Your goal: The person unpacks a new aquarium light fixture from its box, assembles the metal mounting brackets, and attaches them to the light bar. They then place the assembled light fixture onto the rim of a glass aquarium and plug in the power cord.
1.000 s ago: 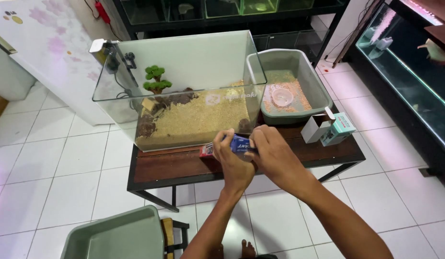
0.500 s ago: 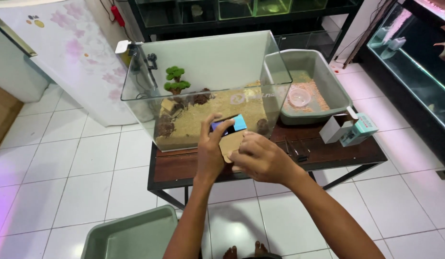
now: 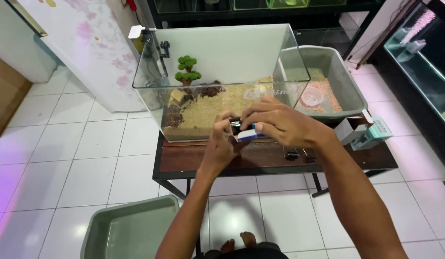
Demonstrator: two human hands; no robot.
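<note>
1. My left hand (image 3: 221, 144) grips a small blue and white box (image 3: 251, 134) from below, fingers curled round its near end.
2. My right hand (image 3: 280, 123) lies over the top of the same box, fingers closed on its upper edge, thumb pressed to the side facing me.
3. The box sits between both hands, raised above the front edge of the bench (image 3: 193, 160) and just in front of the glass tank's near wall.
4. The glass tank (image 3: 222, 52) stands at 12 o'clock from my hands, with a sand floor, dark gravel along its left side and a small green model tree (image 3: 187, 69) at about 11 o'clock.
5. At 2 o'clock a grey tub (image 3: 344, 81) rests on the bench touching the tank's right wall, holding sand and a clear round dish (image 3: 312, 97).
6. At 3 o'clock a pale box (image 3: 371, 134) lies on the bench; small dark pieces (image 3: 299, 155) lie nearer my right wrist.
7. At 7 o'clock, on the tiled floor, stands another grey tub (image 3: 131, 230).
</note>
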